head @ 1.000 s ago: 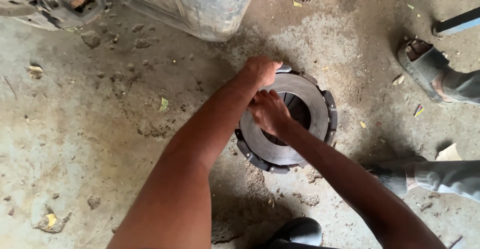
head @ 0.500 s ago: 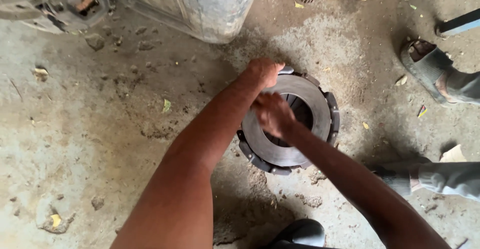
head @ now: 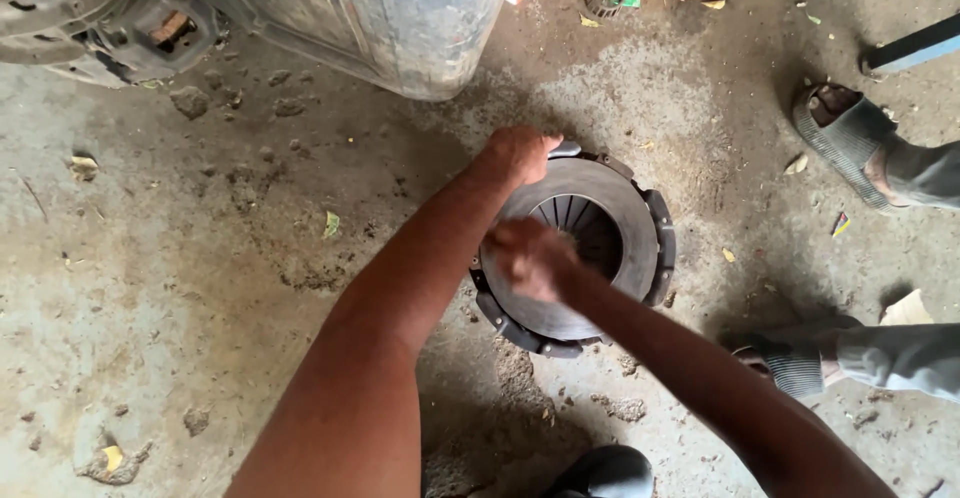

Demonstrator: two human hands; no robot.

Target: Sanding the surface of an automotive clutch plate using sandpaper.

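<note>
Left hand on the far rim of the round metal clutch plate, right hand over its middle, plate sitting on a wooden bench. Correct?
Not quite. In the head view the clutch plate lies on the dirty concrete floor, not a bench. The rest holds: left hand on the far rim, right hand over the middle.

- Your right hand (head: 530, 256) has slid from the middle of the clutch plate (head: 610, 220) toward its near-left rim, and it now shows blurred
- The fins in the plate's centre opening, covered a second ago, now lie open to view
- Your left hand (head: 520, 153) has kept to the far rim
</note>
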